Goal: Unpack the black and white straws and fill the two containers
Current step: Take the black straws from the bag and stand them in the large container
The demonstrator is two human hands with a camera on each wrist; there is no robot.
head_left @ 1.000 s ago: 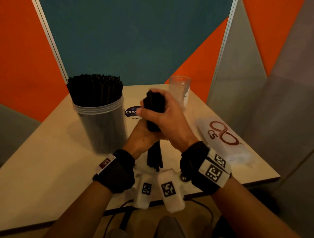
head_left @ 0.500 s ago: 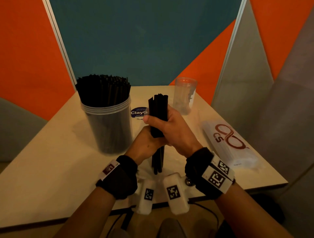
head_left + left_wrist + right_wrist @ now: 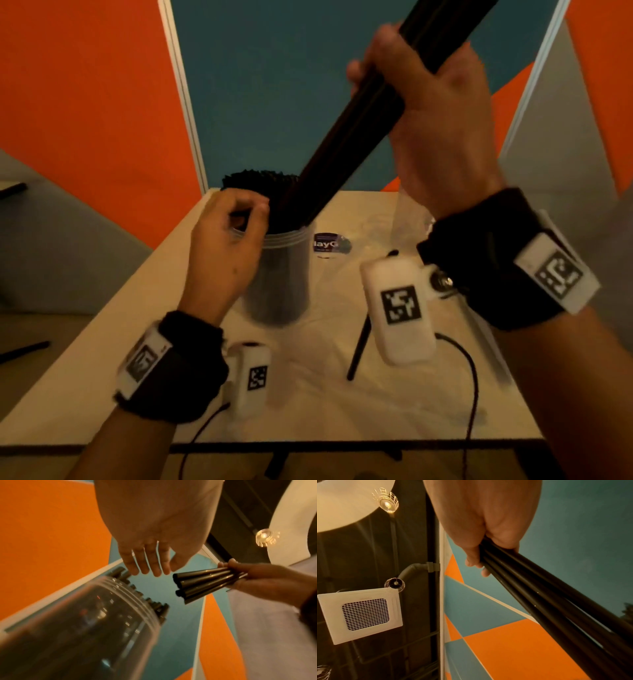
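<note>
My right hand (image 3: 428, 102) is raised high and grips a bundle of black straws (image 3: 342, 150). The bundle is tilted, and its lower end points down-left at the clear container (image 3: 281, 274) packed with black straws. In the left wrist view the bundle's open ends (image 3: 202, 582) hang just off the container's rim (image 3: 130, 592). My left hand (image 3: 236, 226) hovers at the near left of that rim, its fingers (image 3: 150, 566) relaxed over the straw tops and holding nothing. The right wrist view shows the right hand's fingers (image 3: 484, 545) wrapped round the bundle (image 3: 547, 599).
A second clear container (image 3: 411, 212) stands at the back of the table, half hidden behind my right wrist. One loose black straw (image 3: 358, 349) lies on the tabletop near a round sticker (image 3: 330, 243). Another straw (image 3: 24, 351) lies off to the left, below the table.
My right hand lifted the bundle off the table and tilted it toward the black-straw container. My left hand let go of the bundle and moved to the container's rim.
</note>
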